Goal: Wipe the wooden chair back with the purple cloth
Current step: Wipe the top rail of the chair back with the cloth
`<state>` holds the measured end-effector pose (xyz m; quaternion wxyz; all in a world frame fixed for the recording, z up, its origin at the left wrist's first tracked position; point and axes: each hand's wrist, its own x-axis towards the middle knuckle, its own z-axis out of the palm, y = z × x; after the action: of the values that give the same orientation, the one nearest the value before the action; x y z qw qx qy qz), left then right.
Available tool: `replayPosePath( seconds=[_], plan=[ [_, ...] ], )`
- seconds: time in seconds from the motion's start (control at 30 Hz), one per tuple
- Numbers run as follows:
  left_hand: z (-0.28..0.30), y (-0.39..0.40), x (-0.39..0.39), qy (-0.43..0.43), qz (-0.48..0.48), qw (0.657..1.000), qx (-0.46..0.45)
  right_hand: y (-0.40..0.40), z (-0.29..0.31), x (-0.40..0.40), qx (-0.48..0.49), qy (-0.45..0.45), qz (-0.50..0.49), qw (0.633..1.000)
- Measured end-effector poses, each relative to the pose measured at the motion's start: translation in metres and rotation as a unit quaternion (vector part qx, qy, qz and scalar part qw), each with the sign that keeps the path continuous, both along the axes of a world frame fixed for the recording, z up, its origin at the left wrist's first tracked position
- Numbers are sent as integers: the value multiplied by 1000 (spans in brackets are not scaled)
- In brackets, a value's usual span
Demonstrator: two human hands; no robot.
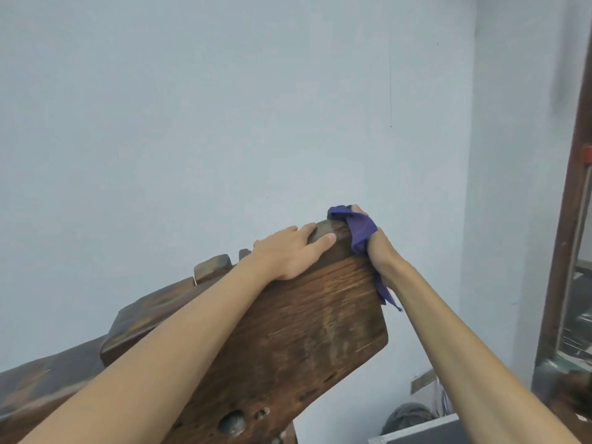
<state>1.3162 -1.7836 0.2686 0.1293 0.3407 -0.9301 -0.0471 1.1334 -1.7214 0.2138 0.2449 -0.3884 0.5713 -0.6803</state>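
Wall (224, 107), pale blue, backs the wooden chair back (304, 331). Left hand (288, 251) lies flat near its top edge. Right hand (376, 248) grips the purple cloth (360, 229) at the top corner.

No legible text or labels anywhere.

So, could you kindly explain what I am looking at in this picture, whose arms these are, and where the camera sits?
There is no machine here: the camera is worn on a person's head and looks forward and down, so both bare arms reaching in are that person's own. The left hand rests flat on the top of a dark wooden chair back, steadying it. The right hand grips a purple cloth and presses it against the chair back's upper right edge, with a tail of cloth hanging below the hand. Behind is a pale wall.
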Motion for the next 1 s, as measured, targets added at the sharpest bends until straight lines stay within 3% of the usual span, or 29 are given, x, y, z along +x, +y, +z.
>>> replayPosePath(
  seconds=[0.07, 0.17, 0.3, 0.4, 0.53, 0.6, 0.7, 0.83, 0.93, 1.0],
  plan=[
    [3, -5, -17, -5, 3, 1000, 10, -19, 15, -14, -9, -37, 89, 995],
    [4, -10, -23, 10, 1, 1000, 20, -37, -7, -29, -11, -19, 151, 988],
    [5, -12, -21, 9, 4, 1000, 22, -32, -78, -39, 77, -82, 147, 983],
    [4, -10, -22, 6, 4, 1000, 19, -6, -115, -37, 115, -70, 110, 985],
    [2, -7, -24, 3, 3, 1000, 2, 43, -169, -26, 97, -112, 41, 988],
    [3, -8, -24, 2, 8, 1000, -14, 62, -175, -12, 89, -104, 52, 989],
    [1, -6, -24, 0, 5, 1000, -6, 72, -149, 0, 55, -34, 38, 997],
    [2, -8, -26, 14, -7, 1000, 20, 44, -48, 12, -27, 63, 29, 997],
    [2, -10, -26, 41, -16, 998, 33, 4, -2, -4, -19, 13, 141, 990],
    [1, -10, -25, 49, -30, 998, 37, -25, -12, -26, -6, -44, 166, 985]
  ],
)
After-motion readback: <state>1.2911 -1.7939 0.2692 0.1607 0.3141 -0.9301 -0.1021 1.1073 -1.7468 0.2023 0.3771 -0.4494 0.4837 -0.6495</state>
